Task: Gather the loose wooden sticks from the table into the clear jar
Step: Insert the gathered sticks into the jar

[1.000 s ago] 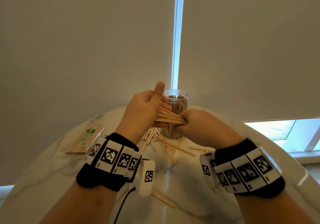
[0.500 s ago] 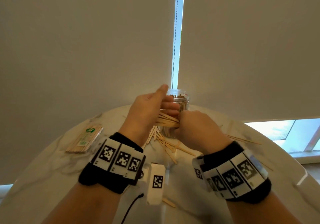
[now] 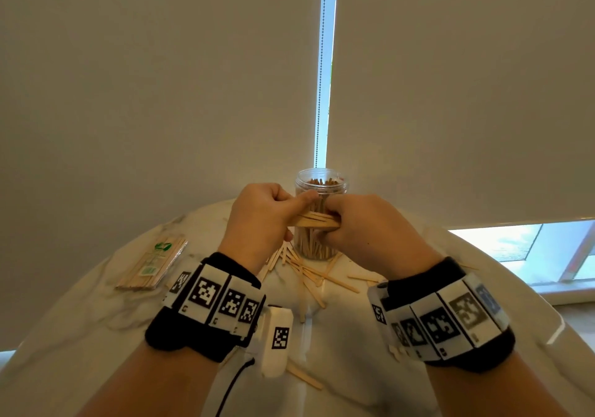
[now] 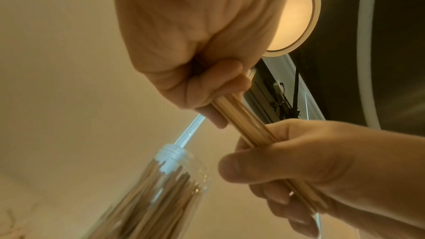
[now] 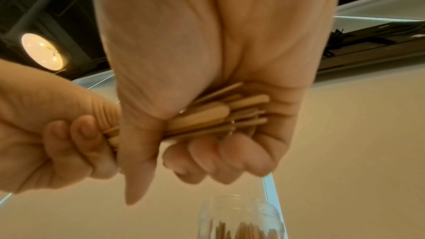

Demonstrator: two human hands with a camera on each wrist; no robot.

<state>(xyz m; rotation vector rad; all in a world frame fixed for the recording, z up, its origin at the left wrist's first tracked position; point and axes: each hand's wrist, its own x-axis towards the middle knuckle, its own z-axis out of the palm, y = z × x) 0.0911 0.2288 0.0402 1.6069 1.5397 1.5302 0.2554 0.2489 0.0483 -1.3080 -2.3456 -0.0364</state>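
A bundle of flat wooden sticks (image 3: 317,220) lies level between both hands, just in front of the clear jar (image 3: 322,185). My left hand (image 3: 267,213) grips the bundle's left end, thumb laid along the top. My right hand (image 3: 357,223) curls round the right end. The left wrist view shows the bundle of sticks (image 4: 243,121) passing from the left hand (image 4: 207,86) into the right hand (image 4: 287,161), with the jar (image 4: 165,184) below. From the right wrist, rounded stick ends (image 5: 218,112) poke out of the right hand (image 5: 207,143). The jar (image 5: 241,219) stands open, nearly full of upright sticks.
Loose sticks (image 3: 315,275) lie scattered on the round marble table (image 3: 96,320) at the jar's foot, and one stick (image 3: 306,376) lies near the front between my wrists. A wrapped pack of sticks (image 3: 151,263) sits at the left. Closed blinds hang behind.
The left thumb has come down from pointing up onto the bundle. Both hands have closed in tighter round the sticks, which now lie more level and squared together.
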